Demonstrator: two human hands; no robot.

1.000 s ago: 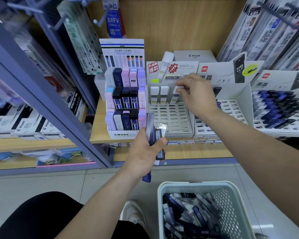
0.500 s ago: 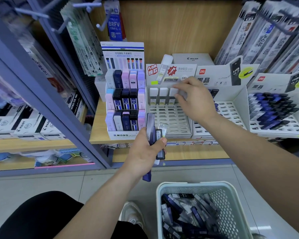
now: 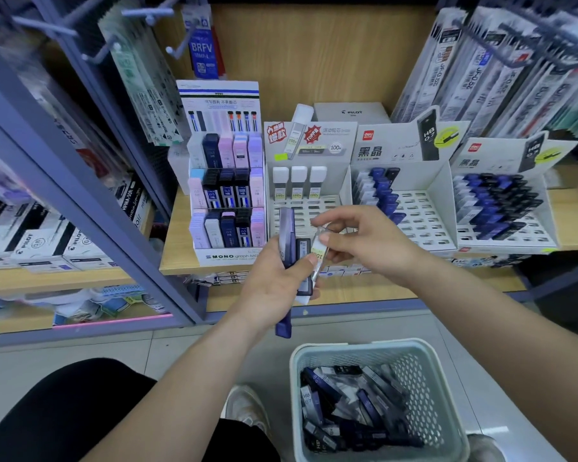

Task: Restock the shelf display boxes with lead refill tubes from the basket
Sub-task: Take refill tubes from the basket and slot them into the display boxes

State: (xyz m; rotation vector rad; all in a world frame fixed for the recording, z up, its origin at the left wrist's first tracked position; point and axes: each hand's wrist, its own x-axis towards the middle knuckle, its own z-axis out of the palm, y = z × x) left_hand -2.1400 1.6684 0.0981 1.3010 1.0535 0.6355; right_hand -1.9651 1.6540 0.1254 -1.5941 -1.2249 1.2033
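We see the left hand (image 3: 274, 281) clenched around a small bunch of tubes held upright in front of the shelf (image 3: 177, 248): a blue tube (image 3: 287, 228), a dark tube (image 3: 303, 251) and a clear tube (image 3: 317, 252) with a yellow label. The right hand (image 3: 371, 241) pinches the top of the clear tube between thumb and forefinger, its other fingers curled above.

Behind the hands, on the shelf, stands the white box (image 3: 314, 208). Three white-capped tubes (image 3: 298, 183) stand in its back row, and the slots in front of them are bare. Just right of it, the middle box (image 3: 421, 211) holds a column of blue tubes along its left side. The right box (image 3: 501, 237) is filled across most of its rows. A MONO stand (image 3: 227, 195) sits just left of the white box.

Below, the basket (image 3: 364, 344) sits on the floor. A loose pile of tubes (image 3: 347, 411), dark, blue and clear, lies inside it.
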